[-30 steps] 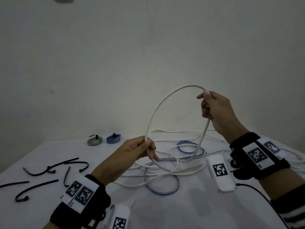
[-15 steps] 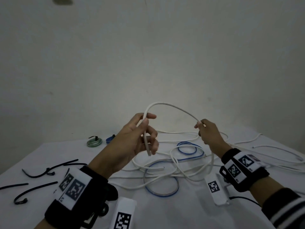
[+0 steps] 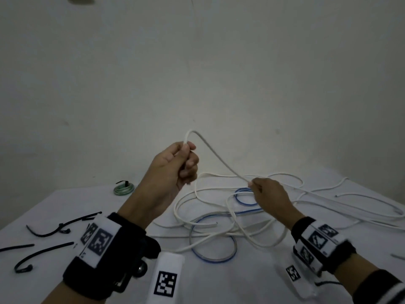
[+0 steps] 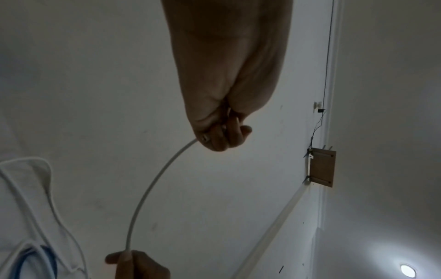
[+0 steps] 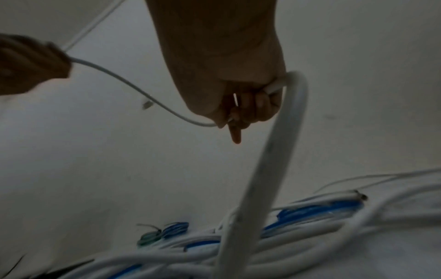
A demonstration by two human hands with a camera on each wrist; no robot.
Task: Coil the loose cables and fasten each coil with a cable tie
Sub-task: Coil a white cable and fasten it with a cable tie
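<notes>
A white cable (image 3: 215, 153) is held above the table (image 3: 252, 279) by both hands. It is gripped near its end in the curled fingers of the left hand (image 3: 175, 165), raised over the table's middle, and pinched lower down by the closed fingers of the right hand (image 3: 269, 194). The rest is left lying in loose loops with a blue cable (image 3: 213, 258) across the middle and right side. Black cable ties (image 3: 52, 232) are scattered near the left edge.

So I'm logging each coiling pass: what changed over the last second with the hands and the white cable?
The right hand dropped from high to just above the table, flattening the tall arc of white cable into a slanted span. The left hand rose and now grips the cable at its bend. Both hands held on throughout. The black cable ties, the green coil and the blue cable stayed put.
</notes>
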